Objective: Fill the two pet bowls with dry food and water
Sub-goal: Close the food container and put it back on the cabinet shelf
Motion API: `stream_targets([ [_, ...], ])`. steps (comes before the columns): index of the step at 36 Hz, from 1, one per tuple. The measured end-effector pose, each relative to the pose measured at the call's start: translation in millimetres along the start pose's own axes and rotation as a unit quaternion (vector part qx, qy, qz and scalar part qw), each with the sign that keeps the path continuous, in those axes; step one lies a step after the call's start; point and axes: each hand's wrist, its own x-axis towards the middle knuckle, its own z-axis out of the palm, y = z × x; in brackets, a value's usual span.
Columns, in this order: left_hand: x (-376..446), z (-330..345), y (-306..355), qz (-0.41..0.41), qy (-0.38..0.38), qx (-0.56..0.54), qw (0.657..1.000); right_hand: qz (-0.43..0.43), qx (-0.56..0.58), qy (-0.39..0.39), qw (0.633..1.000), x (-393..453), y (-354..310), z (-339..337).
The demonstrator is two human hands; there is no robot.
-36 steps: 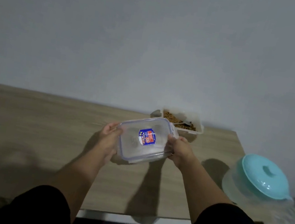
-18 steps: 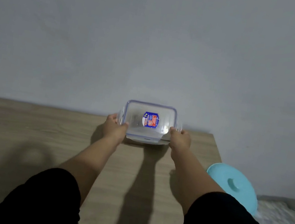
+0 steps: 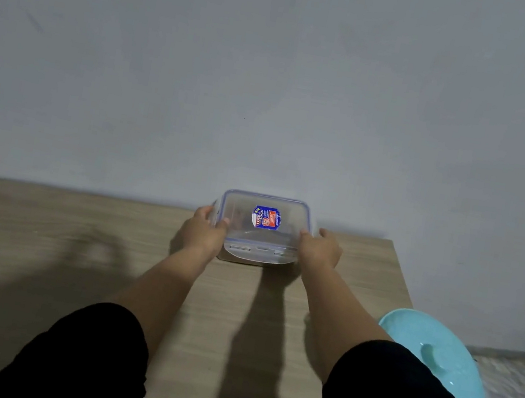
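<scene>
Currently left hand (image 3: 202, 233) and right hand (image 3: 319, 249) clamp the clear lid (image 3: 263, 225) onto its container by the table (image 3: 74, 236) back edge; uneven pressure risks skewed seating.

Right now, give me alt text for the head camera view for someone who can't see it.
Two bare hands, left hand and right hand, press a clear rectangular plastic lid with a blue label down at the far edge of a light wooden table. A round turquoise plastic lid shows at lower right, beyond the table's edge.

head cam | faces forward-down | near table (image 3: 40, 231) | single view
</scene>
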Motion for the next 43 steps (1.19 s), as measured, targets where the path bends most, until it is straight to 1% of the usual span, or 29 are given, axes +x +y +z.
stream_targets([
  [5,1.3,4.9,-2.3,0.045,0.014,0.034,0.998,0.003,-0.021,0.019,1.0,-4.8,0.2,3.6],
  [9,-4.6,-1.3,4.1,0.049,0.0,0.057,0.997,0.003,0.006,0.025,1.0,-11.3,6.3,8.0],
  [15,-2.6,-7.2,12.1,0.016,-0.006,0.043,0.999,0.009,-0.004,0.012,1.0,-11.3,3.6,4.2],
  [22,-5.8,-6.9,17.6,-0.014,0.003,0.016,1.0,0.007,-0.007,0.003,1.0,-8.4,6.2,4.8],
  [27,-7.9,-5.3,21.7,-0.036,-0.006,-0.023,0.999,0.014,-0.021,0.0,1.0,-10.7,3.5,4.1],
  [29,-8.1,-5.2,22.3,-0.044,-0.006,-0.032,0.999,0.011,-0.034,-0.003,0.999,-12.7,0.8,3.5],
  [31,-8.3,-5.4,22.5,-0.047,-0.012,-0.032,0.998,-0.009,-0.079,0.001,0.997,-13.1,-0.5,4.2],
  [33,-8.8,-5.6,23.2,-0.046,-0.014,-0.032,0.998,-0.084,-0.177,0.015,0.98,-14.0,0.9,5.2],
  [34,-9.2,-5.6,23.7,-0.046,-0.016,-0.031,0.998,-0.132,-0.238,0.008,0.962,-17.7,1.6,5.9],
  [36,-8.4,-6.9,23.9,-0.037,-0.021,-0.014,0.999,-0.205,-0.336,-0.057,0.918,-24.9,2.6,9.0],
  [38,-5.3,-9.6,24.8,-0.009,-0.037,0.056,0.998,-0.211,-0.389,-0.127,0.888,-29.6,1.3,9.9],
  [40,4.0,-11.4,24.4,0.033,-0.051,0.148,0.987,-0.202,-0.41,-0.171,0.873,-29.7,-3.9,5.1],
  [43,14.8,-11.1,29.9,0.1,-0.061,0.277,0.954,-0.198,-0.431,-0.21,0.855,-29.2,-8.4,-0.7],
])
